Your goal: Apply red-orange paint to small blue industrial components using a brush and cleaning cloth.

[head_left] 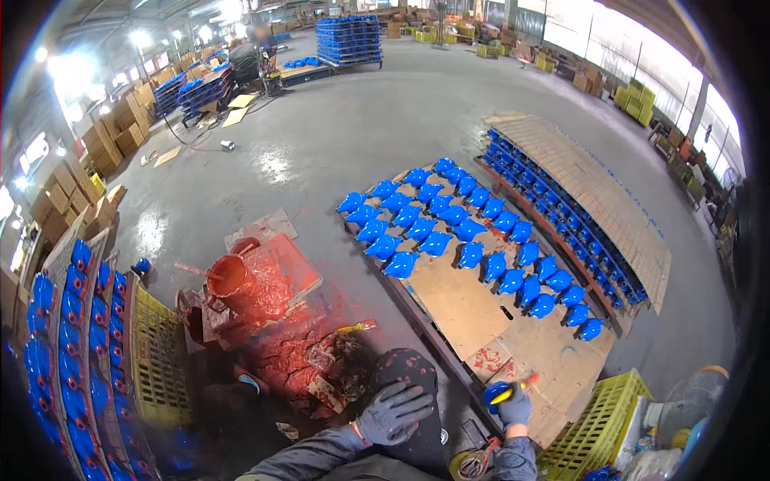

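Observation:
My left hand [399, 414], in a grey glove, lies flat with its fingers stretched over my dark, red-spattered knee [407, 370]. It holds nothing. On the right, my gloved right hand [516, 407] is closed on a slim yellow tool [502, 396] with a red tip, which looks like a paintbrush. A blue-painted metal casting [492, 393] sits right by those fingers, at the edge of a cardboard-covered pallet [449, 313]; whether the hand also grips it I cannot tell. Rows of glossy blue castings [469, 255] stand farther back on the cardboard.
A red-coated paint bucket [228, 276] stands left amid spilled red paint. Racks of blue castings [70, 337] and a yellow crate [156, 353] line the left. Another loaded pallet [577, 176] stands beyond; a yellow crate [597, 421] and a fan [696, 397] are near right.

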`<state>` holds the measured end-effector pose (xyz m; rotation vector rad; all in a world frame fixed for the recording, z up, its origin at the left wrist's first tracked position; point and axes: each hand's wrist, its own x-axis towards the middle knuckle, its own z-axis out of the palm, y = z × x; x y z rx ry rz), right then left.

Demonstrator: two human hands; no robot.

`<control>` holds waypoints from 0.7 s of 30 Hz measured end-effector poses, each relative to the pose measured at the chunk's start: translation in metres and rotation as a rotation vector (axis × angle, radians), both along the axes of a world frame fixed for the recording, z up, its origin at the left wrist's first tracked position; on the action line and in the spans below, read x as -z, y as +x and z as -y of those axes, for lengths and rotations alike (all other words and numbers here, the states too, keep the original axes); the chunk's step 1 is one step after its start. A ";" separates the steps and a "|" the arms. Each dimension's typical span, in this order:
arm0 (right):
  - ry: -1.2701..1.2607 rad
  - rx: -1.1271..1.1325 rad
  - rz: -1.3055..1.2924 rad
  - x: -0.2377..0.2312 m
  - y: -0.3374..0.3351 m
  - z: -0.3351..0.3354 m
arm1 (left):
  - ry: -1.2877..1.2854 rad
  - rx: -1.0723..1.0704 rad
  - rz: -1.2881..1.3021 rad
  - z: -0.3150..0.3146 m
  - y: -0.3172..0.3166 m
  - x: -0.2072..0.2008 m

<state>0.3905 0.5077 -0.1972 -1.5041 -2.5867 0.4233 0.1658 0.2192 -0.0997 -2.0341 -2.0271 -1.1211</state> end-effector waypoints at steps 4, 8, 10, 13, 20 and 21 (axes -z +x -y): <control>0.046 -0.489 -0.032 -0.161 -0.032 0.044 | 0.003 -0.054 0.051 0.001 0.009 -0.033; -0.076 -0.852 -0.356 -0.270 -0.068 0.107 | 0.005 0.111 0.594 0.003 0.025 -0.081; -0.090 -0.987 -0.573 -0.293 -0.094 0.135 | -0.006 0.205 0.891 0.014 0.014 -0.104; -0.394 -0.971 -1.013 -0.305 -0.139 0.180 | 0.154 0.281 1.135 0.056 -0.032 -0.133; -0.844 -0.869 -1.028 -0.307 -0.274 0.236 | 0.564 0.207 1.255 0.199 -0.162 -0.142; -0.839 -0.818 -0.970 -0.295 -0.296 0.247 | 0.690 0.196 1.161 0.216 -0.180 -0.131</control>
